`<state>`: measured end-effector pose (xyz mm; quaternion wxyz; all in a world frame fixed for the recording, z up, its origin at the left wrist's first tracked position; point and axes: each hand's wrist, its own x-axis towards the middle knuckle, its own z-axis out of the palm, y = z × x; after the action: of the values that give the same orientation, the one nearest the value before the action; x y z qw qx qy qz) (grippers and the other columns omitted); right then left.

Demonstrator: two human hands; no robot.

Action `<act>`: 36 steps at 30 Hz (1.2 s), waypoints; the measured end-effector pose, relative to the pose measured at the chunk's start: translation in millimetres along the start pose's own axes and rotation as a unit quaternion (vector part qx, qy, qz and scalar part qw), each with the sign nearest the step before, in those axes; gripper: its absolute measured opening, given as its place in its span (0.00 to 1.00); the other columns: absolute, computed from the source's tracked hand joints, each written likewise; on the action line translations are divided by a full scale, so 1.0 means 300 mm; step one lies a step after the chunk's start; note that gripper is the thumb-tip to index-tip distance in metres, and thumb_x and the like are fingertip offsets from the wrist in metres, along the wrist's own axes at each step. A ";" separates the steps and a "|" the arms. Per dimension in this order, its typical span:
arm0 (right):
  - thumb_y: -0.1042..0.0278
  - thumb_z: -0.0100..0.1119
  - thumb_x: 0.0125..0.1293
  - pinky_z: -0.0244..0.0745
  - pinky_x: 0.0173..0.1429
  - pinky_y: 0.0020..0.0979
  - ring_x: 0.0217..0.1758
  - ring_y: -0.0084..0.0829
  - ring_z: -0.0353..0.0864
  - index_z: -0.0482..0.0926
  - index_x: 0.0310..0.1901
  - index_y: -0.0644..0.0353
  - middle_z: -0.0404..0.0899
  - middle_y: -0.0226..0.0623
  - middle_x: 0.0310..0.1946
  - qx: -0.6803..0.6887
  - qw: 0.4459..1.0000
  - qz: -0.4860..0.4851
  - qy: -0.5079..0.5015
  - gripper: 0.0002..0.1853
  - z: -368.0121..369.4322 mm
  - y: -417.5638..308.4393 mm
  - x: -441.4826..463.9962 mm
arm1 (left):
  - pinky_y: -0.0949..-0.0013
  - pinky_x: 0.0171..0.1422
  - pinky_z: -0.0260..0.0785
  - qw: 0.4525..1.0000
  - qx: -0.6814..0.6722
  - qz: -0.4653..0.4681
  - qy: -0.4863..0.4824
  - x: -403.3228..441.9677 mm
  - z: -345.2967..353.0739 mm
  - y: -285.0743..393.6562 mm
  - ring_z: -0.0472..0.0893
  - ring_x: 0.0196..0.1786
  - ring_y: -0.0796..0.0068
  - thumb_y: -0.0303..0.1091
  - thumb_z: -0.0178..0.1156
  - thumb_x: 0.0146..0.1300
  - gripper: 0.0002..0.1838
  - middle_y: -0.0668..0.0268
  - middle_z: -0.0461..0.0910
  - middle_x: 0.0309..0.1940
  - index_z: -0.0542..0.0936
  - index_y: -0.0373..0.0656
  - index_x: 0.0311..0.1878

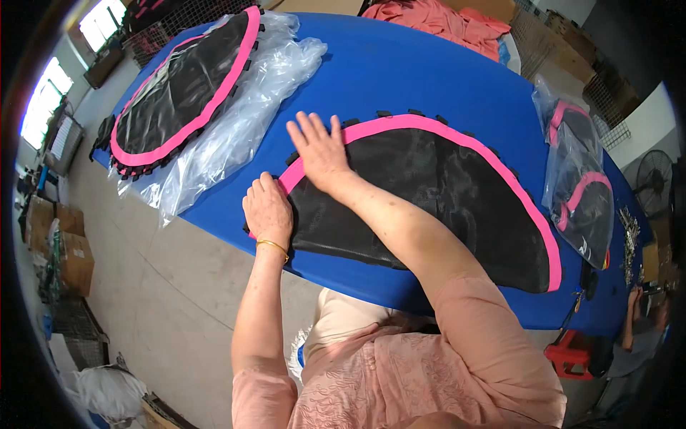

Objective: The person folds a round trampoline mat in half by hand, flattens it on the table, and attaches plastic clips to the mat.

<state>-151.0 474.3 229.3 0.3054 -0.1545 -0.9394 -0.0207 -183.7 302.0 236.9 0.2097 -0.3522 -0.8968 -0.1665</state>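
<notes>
A half-moon panel of black mesh fabric (471, 207), its straight edge nearest the person, lies flat on a large table covered in smooth blue cloth (429, 79). A bright pink fabric band (429, 125) follows the panel's curved edge, and small black tabs (384, 113) stick out beyond that band.

Both hands are at the panel's left end. The left hand (269, 211), with a thin gold-coloured bangle (274, 247) at its wrist, rests on the panel's left corner with its fingers bent; whether they pinch the fabric I cannot tell. The right hand (323, 154) is open, fingers spread, laid across the pink band just above the left hand and gripping nothing.

Up and to the left of the panel, well apart from it, a second black panel with a pink border (193, 79) lies on crumpled clear plastic sheeting (264, 107). To the right of the panel sits a clear plastic bag holding black pieces with pink trim (575, 179), and farther right is a scatter of small metallic pieces (629, 243). Beyond the panel's curved side, at the table's far edge, is a heap of coral-pink cloth (443, 25). Below and right of the panel stands a red plastic stool (568, 354).
</notes>
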 end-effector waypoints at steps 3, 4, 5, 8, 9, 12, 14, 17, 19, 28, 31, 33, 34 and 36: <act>0.70 0.53 0.71 0.43 0.84 0.68 0.84 0.48 0.59 0.64 0.80 0.52 0.60 0.44 0.82 0.015 0.999 -0.020 -0.034 0.35 -0.025 -0.009 -0.012 | 0.56 0.51 0.72 1.000 0.027 0.008 0.010 0.000 0.004 -0.001 0.82 0.46 0.59 0.33 0.56 0.72 0.09 0.62 0.81 0.41 0.77 0.44 0.52; 0.70 0.53 0.71 0.43 0.84 0.68 0.84 0.48 0.59 0.64 0.80 0.52 0.60 0.44 0.82 0.007 0.999 -0.015 -0.035 0.35 -0.027 0.015 -0.015 | 0.56 0.50 0.72 0.999 0.029 0.006 0.011 -0.001 0.007 0.000 0.82 0.46 0.59 0.34 0.57 0.73 0.09 0.62 0.81 0.40 0.77 0.44 0.52; 0.70 0.54 0.71 0.44 0.83 0.68 0.84 0.48 0.59 0.64 0.80 0.52 0.61 0.43 0.82 -0.011 1.000 -0.009 -0.025 0.35 -0.031 0.042 -0.010 | 0.56 0.50 0.72 0.999 0.032 0.014 0.020 -0.002 0.015 -0.008 0.82 0.46 0.59 0.35 0.56 0.75 0.10 0.62 0.81 0.40 0.77 0.43 0.53; 0.70 0.55 0.70 0.44 0.83 0.69 0.84 0.48 0.59 0.64 0.80 0.51 0.61 0.43 0.81 -0.048 0.999 0.006 -0.015 0.35 -0.024 0.161 0.005 | 0.55 0.50 0.72 0.999 0.015 0.024 0.036 -0.005 0.020 -0.017 0.81 0.45 0.59 0.35 0.55 0.76 0.10 0.62 0.80 0.40 0.77 0.43 0.53; 0.70 0.55 0.70 0.45 0.82 0.69 0.84 0.48 0.60 0.65 0.80 0.51 0.62 0.43 0.81 -0.062 0.998 0.013 -0.018 0.35 -0.026 0.211 0.004 | 0.55 0.51 0.72 0.999 0.017 0.020 0.024 -0.006 0.019 -0.019 0.81 0.46 0.58 0.35 0.55 0.76 0.10 0.62 0.81 0.41 0.78 0.43 0.54; 0.70 0.56 0.69 0.48 0.81 0.70 0.83 0.48 0.61 0.64 0.80 0.50 0.62 0.43 0.81 -0.122 0.991 0.057 -0.011 0.37 -0.064 0.396 -0.027 | 0.55 0.51 0.72 1.000 0.019 0.013 0.002 -0.002 0.018 -0.018 0.81 0.46 0.58 0.36 0.55 0.77 0.11 0.61 0.81 0.42 0.78 0.42 0.55; 0.71 0.55 0.69 0.47 0.81 0.70 0.84 0.47 0.61 0.62 0.81 0.50 0.61 0.44 0.81 -0.166 0.980 0.103 -0.025 0.37 -0.110 0.536 -0.067 | 0.55 0.52 0.73 1.000 0.020 0.006 -0.010 -0.003 0.021 -0.022 0.82 0.47 0.57 0.36 0.54 0.77 0.12 0.60 0.81 0.43 0.78 0.42 0.57; 0.73 0.55 0.69 0.46 0.82 0.70 0.85 0.48 0.59 0.61 0.81 0.50 0.59 0.47 0.82 -0.206 0.964 0.168 -0.028 0.38 -0.185 0.746 -0.166 | 0.55 0.53 0.73 1.000 0.018 0.010 0.005 -0.006 0.026 -0.022 0.82 0.48 0.56 0.36 0.55 0.77 0.12 0.60 0.81 0.43 0.78 0.41 0.57; 0.76 0.55 0.69 0.45 0.83 0.70 0.85 0.48 0.58 0.60 0.81 0.50 0.59 0.47 0.82 -0.215 0.954 0.205 -0.029 0.38 -0.257 0.825 -0.225 | 0.55 0.53 0.73 1.000 0.019 0.008 -0.001 -0.005 0.027 -0.022 0.82 0.48 0.56 0.36 0.55 0.77 0.12 0.60 0.81 0.44 0.78 0.41 0.57; 0.79 0.56 0.68 0.46 0.83 0.69 0.85 0.48 0.57 0.60 0.81 0.52 0.58 0.49 0.82 -0.234 0.936 0.257 -0.044 0.39 -0.408 0.931 -0.434 | 0.55 0.53 0.73 0.999 0.052 0.010 -0.004 0.001 0.025 -0.020 0.82 0.49 0.57 0.36 0.55 0.77 0.11 0.60 0.82 0.44 0.78 0.42 0.55; 0.79 0.57 0.67 0.48 0.82 0.69 0.85 0.48 0.58 0.61 0.81 0.52 0.59 0.48 0.81 -0.220 0.947 0.223 -0.067 0.39 -0.422 0.875 -0.455 | 0.55 0.52 0.73 0.999 0.050 0.019 0.009 -0.002 0.031 -0.027 0.82 0.48 0.57 0.36 0.55 0.78 0.11 0.60 0.82 0.44 0.78 0.43 0.55; 0.77 0.55 0.67 0.51 0.82 0.68 0.84 0.47 0.60 0.62 0.80 0.53 0.61 0.46 0.81 -0.206 0.960 0.177 -0.073 0.37 -0.426 0.813 -0.456 | 0.55 0.52 0.73 0.999 0.045 0.024 0.017 -0.002 0.040 -0.031 0.82 0.49 0.57 0.36 0.55 0.77 0.11 0.60 0.82 0.44 0.78 0.43 0.55; 0.78 0.54 0.68 0.50 0.83 0.66 0.84 0.46 0.60 0.62 0.80 0.52 0.62 0.46 0.80 -0.198 0.965 0.155 -0.075 0.38 -0.419 0.774 -0.460 | 0.55 0.53 0.73 0.998 0.044 0.026 0.025 0.000 0.039 -0.030 0.82 0.49 0.57 0.36 0.55 0.77 0.11 0.60 0.82 0.44 0.78 0.43 0.55; 0.79 0.53 0.67 0.49 0.84 0.63 0.84 0.45 0.60 0.61 0.80 0.52 0.62 0.46 0.81 -0.159 0.978 0.110 -0.078 0.38 -0.411 0.690 -0.472 | 0.55 0.53 0.74 0.998 0.049 0.023 0.014 0.003 0.036 -0.029 0.83 0.49 0.57 0.36 0.55 0.77 0.11 0.60 0.82 0.44 0.78 0.43 0.56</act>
<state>90.1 615.4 235.9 0.2033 -0.3043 -0.9223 -0.1240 -193.2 301.1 226.7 0.2426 -0.3593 -0.8927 -0.1226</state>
